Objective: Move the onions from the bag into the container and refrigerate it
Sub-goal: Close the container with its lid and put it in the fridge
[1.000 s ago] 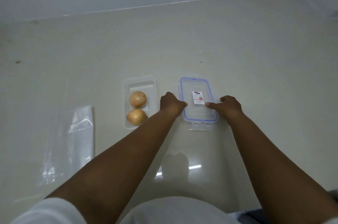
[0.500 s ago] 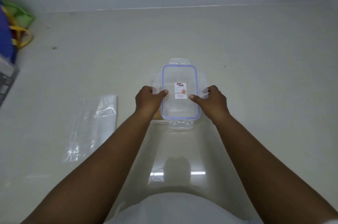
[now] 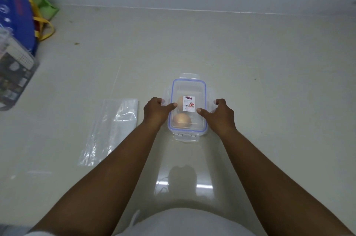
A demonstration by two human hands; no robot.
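A clear plastic container stands on the pale floor in front of me. Its blue-rimmed lid with a small white label lies on top of it. Two brown onions show through the lid, the nearer onion plain, the farther one partly hidden by the label. My left hand holds the lid's left edge, thumb on top. My right hand holds the right edge the same way, fingers at the side flap. The empty clear plastic bag lies flat to the left.
A blue shopping bag with yellow handles and a green bag behind it stand at the far left by the wall. A grey crate-like object sits in front of them. My lap shows at the bottom edge.
The lid was lying on the floor to the right of the open container. Both hands carried it left and set it down over the container and the onions.
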